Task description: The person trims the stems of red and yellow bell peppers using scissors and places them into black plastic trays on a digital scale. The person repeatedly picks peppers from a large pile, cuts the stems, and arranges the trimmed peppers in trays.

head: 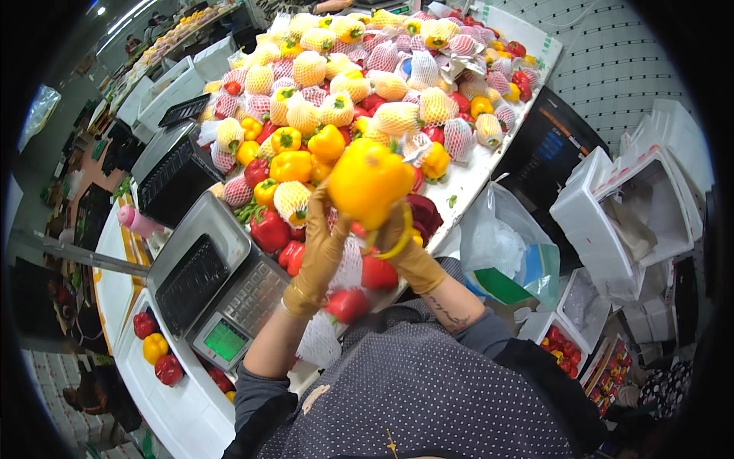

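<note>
Both my hands wear tan gloves and hold a large yellow bell pepper [370, 178] up in front of me. My left hand [324, 246] grips its left side, and my right hand [404, 244] is on its lower right, with a yellow ring-shaped band [399, 238] around its fingers. Beyond them is a heap of red and yellow peppers, many in foam net sleeves, such as a netted yellow one [292, 201]. Bare red peppers [269, 229] lie left of my left hand. Below my hands are another red pepper [347, 305] and a white foam net [318, 341].
A digital scale [246, 298] with a black tray [192, 284] stands at the left, near a white foam box [166, 407] holding several peppers. A plastic bag [499, 241] hangs at the table's right edge [464, 198]. Foam boxes [585, 195] are stacked farther right.
</note>
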The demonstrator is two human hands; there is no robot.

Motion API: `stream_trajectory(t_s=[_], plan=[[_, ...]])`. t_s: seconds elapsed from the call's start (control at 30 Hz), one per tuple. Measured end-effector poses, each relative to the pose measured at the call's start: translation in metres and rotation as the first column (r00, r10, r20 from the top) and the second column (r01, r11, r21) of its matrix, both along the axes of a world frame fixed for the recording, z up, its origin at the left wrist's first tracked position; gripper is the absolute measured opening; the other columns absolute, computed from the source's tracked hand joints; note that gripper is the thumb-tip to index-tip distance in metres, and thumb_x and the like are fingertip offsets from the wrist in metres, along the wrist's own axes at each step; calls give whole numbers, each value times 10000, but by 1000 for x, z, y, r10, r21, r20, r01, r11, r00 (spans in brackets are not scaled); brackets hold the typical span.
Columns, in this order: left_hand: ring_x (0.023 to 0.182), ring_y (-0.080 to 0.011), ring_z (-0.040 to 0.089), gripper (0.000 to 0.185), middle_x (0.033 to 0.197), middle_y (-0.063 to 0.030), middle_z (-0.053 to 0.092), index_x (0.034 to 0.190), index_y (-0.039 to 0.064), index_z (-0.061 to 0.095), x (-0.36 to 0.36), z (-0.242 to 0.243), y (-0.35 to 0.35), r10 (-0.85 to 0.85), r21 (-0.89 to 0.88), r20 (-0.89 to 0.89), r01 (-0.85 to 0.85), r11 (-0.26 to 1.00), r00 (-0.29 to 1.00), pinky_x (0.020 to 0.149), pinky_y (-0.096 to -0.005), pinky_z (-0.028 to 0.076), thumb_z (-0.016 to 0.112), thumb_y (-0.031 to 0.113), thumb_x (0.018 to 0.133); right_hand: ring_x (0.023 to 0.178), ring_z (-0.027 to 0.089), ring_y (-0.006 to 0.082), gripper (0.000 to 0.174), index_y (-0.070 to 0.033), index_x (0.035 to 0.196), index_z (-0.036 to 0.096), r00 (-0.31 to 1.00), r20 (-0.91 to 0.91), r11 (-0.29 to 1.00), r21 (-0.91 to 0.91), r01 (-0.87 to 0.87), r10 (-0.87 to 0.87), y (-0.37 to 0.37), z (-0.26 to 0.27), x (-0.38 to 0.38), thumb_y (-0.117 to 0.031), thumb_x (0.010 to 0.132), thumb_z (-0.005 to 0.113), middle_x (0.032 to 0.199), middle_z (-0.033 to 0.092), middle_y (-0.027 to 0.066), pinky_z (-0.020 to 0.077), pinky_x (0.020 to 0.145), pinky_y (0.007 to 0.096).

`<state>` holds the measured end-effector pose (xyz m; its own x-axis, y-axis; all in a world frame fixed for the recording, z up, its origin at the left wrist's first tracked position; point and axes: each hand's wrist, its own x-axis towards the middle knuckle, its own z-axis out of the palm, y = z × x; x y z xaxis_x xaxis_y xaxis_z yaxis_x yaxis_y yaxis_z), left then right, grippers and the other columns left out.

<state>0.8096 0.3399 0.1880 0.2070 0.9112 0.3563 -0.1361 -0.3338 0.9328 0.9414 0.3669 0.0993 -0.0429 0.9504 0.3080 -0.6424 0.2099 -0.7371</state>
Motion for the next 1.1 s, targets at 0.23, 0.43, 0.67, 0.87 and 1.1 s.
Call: stream_trajectory(t_s=[0.23,0.43,0.67,0.87,1.1], plan=[[1264,-257,381,660,1379,-156,382,1394,10,285,53,-87,78,213,557,-342,15,830,915,1043,-326,301,627,167,851,712,602,271,665,-22,1199,460,975,-190,976,-203,80,-119,-10,30,78,-523,781,587,939,606,161,516,650,358],[1194,-311,430,515,1151,-90,569,1047,92,624,43,-120,94,348,398,-859,63,915,376,1068,-513,198,768,298,598,798,646,315,785,-10,1256,419,972,-218,973,-189,-131,89,-23,38,94,-599,760,572,1037,602,220,538,695,383],[1016,-216,525,235,1079,-121,574,972,-19,619,-8,-33,47,167,-26,22,-166,986,986,921,-332,384,641,139,801,876,625,253,592,-17,1258,401,986,162,987,-150,53,-29,-20,38,69,-287,785,634,1078,570,133,561,652,331],[1377,-367,153,564,1494,-225,107,1233,107,569,-30,-26,9,-35,452,-171,110,885,985,1094,-424,132,729,312,733,1056,542,148,422,-44,1198,529,949,249,966,-214,-143,195,-21,45,8,-199,819,635,1158,577,57,433,913,297],[1050,-222,507,315,1144,-126,538,1128,51,528,-28,-12,-14,288,168,-9,-282,945,958,892,-339,414,616,124,834,1027,538,149,629,-38,1240,465,825,544,988,-53,-144,149,-29,66,-6,-276,728,741,1134,570,63,432,897,302]])
